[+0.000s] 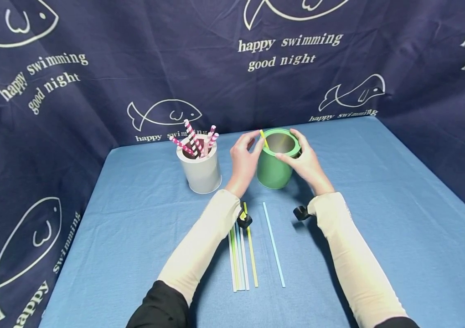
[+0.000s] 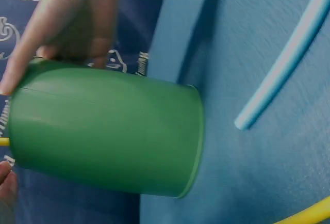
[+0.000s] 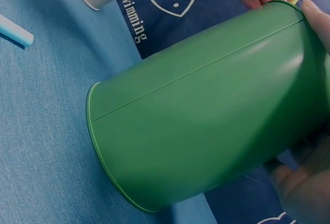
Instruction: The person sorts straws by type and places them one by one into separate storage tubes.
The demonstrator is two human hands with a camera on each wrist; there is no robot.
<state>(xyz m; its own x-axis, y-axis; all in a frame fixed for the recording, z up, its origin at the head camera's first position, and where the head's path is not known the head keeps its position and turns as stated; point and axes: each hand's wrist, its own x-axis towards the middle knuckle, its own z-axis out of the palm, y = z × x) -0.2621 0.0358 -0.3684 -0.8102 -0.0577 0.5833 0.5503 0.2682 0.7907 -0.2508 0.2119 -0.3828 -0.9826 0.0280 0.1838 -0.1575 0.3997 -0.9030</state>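
A green can [image 1: 275, 171] stands upright on the blue cloth, its open top facing up. At the left side of its rim, my left hand [image 1: 245, 159] pinches a short showing length of a yellow straw [image 1: 264, 140], whose lower part is hidden inside the can. My right hand [image 1: 309, 166] grips the can's upper right side, thumb on the near rim and fingers round the far side. From the right wrist view, the can's wall fills the middle, with the right thumb [image 3: 318, 22] at its rim.
A white can [image 1: 201, 173] holding several pink-and-white and black-and-white striped straws [image 1: 193, 141] stands to the left. Several pale and yellow straws [image 1: 253, 259] lie side by side below the left wrist, with a light blue straw [image 1: 274, 246] apart on their right.
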